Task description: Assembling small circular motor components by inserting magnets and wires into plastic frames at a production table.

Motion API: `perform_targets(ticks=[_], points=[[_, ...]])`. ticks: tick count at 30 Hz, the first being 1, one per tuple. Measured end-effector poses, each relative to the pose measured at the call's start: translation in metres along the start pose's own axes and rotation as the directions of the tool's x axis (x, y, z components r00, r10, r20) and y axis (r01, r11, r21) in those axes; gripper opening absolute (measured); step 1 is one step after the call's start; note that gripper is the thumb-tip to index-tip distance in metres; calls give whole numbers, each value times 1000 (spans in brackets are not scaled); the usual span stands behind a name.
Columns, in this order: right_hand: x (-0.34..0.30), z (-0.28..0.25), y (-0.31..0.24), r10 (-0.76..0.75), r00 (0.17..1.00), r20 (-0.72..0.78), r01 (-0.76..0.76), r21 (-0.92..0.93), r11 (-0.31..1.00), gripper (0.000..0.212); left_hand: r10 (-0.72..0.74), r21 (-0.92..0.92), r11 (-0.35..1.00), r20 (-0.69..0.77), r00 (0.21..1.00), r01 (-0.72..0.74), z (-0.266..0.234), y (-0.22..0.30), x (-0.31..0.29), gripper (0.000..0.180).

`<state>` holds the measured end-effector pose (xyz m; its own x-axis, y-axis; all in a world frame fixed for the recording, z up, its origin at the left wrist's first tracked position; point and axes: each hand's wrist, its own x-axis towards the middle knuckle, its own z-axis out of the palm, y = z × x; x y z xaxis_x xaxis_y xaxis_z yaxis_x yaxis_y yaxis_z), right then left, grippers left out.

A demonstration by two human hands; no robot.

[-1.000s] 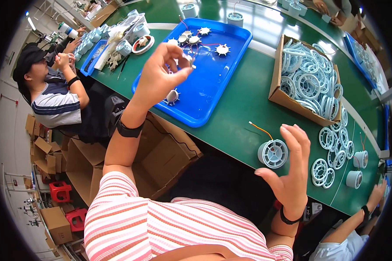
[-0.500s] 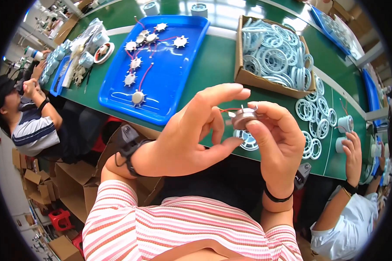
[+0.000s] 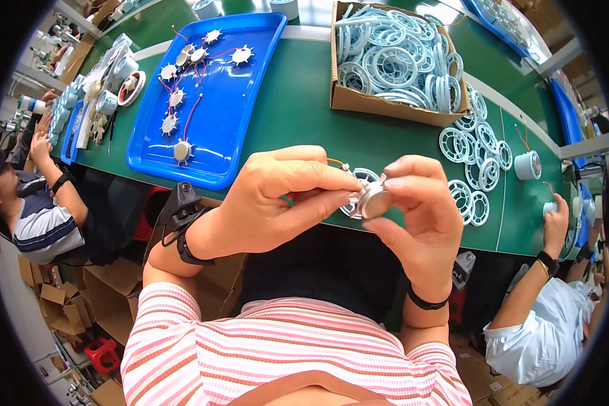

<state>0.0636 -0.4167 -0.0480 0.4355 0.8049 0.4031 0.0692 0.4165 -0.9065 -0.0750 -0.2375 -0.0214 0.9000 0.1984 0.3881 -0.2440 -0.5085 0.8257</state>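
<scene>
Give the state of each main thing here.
Silver disc: held up, tilted
Left hand: pinching at the disc's edge
Right hand: gripping the disc
Cardboard box: open, full of rings
Blue tray: lying flat, holding spiked discs
Pale blue housing: partly hidden
Loose rings: lying overlapped

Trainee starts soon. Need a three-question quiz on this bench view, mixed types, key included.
1. What do the thumb and fingers of the wearer's right hand grip?
2. True or false: the blue tray lies to the left of the cardboard box.
3. Fill in: the box is heaped with pale blue ____.

Key:
1. A round metal part.
2. True.
3. Rings.
</scene>
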Motion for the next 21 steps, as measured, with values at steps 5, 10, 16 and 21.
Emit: perform_targets(ticks=[5, 10, 16, 21], points=[[-7, -11, 4, -145, 989, -33, 134, -226, 965, 52, -159, -252, 955, 4, 987, 155, 4, 2, -4, 15], [-2, 6, 0, -153, 986, -67, 122, -335, 934, 47, -137, -353, 929, -60, 989, 107, 15, -2, -7, 15], [-7, 12, 4, -114, 974, -198, 92, -118, 989, 48, -36, -254, 967, -38, 999, 25, 11, -4, -2, 16], [-8, -1, -2, -155, 986, -56, 136, -248, 959, 47, -2, -244, 970, 11, 1000, 4, 7, -7, -4, 17]])
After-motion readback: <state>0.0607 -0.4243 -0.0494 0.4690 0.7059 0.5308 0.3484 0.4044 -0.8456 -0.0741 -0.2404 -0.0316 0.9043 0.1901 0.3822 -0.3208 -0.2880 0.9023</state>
